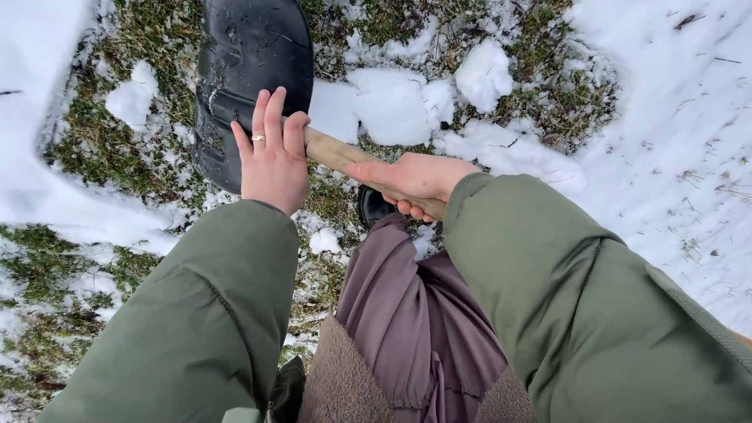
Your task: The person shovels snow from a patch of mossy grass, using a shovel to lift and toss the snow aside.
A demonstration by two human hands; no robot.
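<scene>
Patchy snow [666, 157] covers the ground, thickest at the right. Loose snow clumps [407, 102] lie far centre on wet grass [102, 149]. A dark boot toe [372, 205] shows near centre.
</scene>
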